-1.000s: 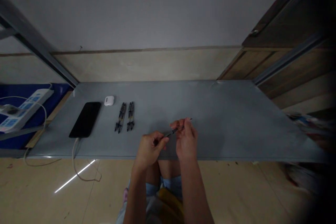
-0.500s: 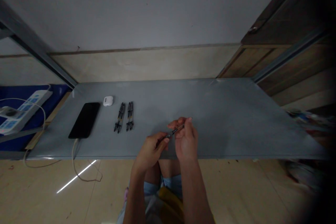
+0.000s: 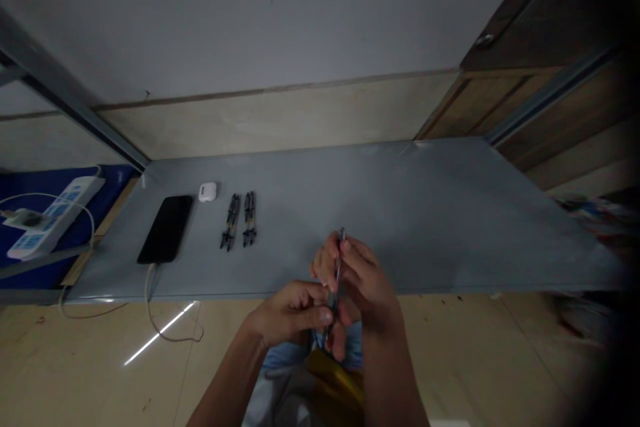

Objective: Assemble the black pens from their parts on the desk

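A thin dark pen-like piece (image 3: 339,273) stands nearly upright between my hands at the table's front edge. My left hand (image 3: 300,310) pinches its lower part between thumb and fingers. The fingers of my right hand (image 3: 357,270) close round its upper part, with the tip showing above them. To the left, two bundles of dark pen-like pieces, the left bundle (image 3: 230,221) and the right bundle (image 3: 249,219), lie side by side on the grey table (image 3: 410,213).
A black phone (image 3: 166,229) with a white cable (image 3: 149,293) and a small white case (image 3: 207,191) lie at the table's left. Beyond the left edge is a white power strip (image 3: 57,217). Metal posts rise at both back corners.
The held piece has turned from slanting to nearly upright. Both hands have moved down a little, and my right hand has rotated over the piece. The view has shifted slightly.
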A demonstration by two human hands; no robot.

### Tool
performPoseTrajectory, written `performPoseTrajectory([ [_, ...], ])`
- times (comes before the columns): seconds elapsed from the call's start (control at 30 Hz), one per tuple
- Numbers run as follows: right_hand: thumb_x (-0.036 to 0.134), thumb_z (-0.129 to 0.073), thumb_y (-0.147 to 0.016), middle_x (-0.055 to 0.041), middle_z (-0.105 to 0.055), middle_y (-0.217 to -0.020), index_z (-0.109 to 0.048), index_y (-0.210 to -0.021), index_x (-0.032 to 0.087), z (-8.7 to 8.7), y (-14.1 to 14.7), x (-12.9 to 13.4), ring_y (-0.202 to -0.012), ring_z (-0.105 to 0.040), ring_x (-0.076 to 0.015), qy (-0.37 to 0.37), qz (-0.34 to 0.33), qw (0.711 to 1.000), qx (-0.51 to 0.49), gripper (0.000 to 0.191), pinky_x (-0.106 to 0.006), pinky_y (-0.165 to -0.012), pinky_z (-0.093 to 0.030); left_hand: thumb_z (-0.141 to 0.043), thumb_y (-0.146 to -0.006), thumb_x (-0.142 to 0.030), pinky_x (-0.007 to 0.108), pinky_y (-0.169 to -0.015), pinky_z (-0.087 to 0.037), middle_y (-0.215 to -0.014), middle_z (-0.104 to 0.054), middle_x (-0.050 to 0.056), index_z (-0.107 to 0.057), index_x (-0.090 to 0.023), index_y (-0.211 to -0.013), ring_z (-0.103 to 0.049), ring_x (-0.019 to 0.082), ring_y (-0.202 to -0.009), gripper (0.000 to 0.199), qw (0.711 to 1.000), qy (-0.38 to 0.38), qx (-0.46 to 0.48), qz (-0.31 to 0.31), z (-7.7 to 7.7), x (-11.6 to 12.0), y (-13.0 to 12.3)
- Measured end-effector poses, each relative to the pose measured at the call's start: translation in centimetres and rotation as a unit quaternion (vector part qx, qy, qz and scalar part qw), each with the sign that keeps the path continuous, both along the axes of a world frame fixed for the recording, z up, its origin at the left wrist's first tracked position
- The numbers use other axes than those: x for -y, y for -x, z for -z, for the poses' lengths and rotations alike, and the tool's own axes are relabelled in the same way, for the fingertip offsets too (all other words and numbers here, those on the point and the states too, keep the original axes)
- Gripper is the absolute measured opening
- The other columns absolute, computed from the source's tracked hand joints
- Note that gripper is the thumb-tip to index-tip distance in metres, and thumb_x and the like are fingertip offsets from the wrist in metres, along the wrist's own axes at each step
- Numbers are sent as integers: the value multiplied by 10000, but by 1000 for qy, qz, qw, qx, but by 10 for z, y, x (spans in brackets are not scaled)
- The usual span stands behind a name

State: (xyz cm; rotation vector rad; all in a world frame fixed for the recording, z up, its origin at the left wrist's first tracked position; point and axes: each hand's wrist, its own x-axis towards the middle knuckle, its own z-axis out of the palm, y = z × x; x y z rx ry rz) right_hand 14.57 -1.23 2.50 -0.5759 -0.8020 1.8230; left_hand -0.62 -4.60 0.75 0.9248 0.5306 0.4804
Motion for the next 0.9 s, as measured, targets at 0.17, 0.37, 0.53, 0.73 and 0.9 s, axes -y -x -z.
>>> performPoseTrajectory([
  [0.17, 500, -576, -878, 53, -483, -415, -509, -709, 227, -2, 11, -1, -435, -426, -138, 17, -47, 995, -82, 328, -286, -546, -432, -725, -689, -637, 287, -588, -466, -557, -563, 40, -572, -154, -583, -571, 155, -546, 518, 998, 10, -9, -56, -1, 10, -4],
  [0.37, 520, -567, -882, -15, -597, -506, -523, -674, 194, -3, 7, -7, -504, -494, -148, 2, -55, 998, 20, 389, -261, -548, -384, -672, -781, -570, 273, -638, -440, -605, -600, 61, -664, -126, -633, -531, 136, -590, 469, 992, -8, -44, -121, -7, 16, -6],
  [0.53, 483, -574, -892, -18, -609, -552, -561, -703, 187, -4, 8, -9, -569, -546, -162, -2, -14, 998, 60, 351, -267, -591, -400, -641, -824, -538, 274, -667, -448, -643, -633, 77, -686, -116, -664, -560, 144, -620, 453, 990, -35, -67, -122, -7, 12, 1],
  [0.73, 449, -550, -914, 6, -586, -579, -616, -767, 184, 5, 14, -12, -589, -538, -142, 29, 42, 998, 34, 310, -260, -637, -422, -629, -802, -607, 283, -662, -486, -611, -622, 54, -628, -134, -670, -579, 146, -584, 492, 987, -28, -78, -137, -7, 4, 2],
  [0.9, 461, -600, -876, -3, -594, -598, -655, -763, 170, 6, 14, -14, -587, -543, -142, 39, 59, 996, 52, 317, -262, -637, -431, -631, -824, -566, 284, -681, -491, -630, -624, 52, -626, -136, -689, -586, 147, -611, 451, 989, -30, -67, -129, -11, 2, 3],
])
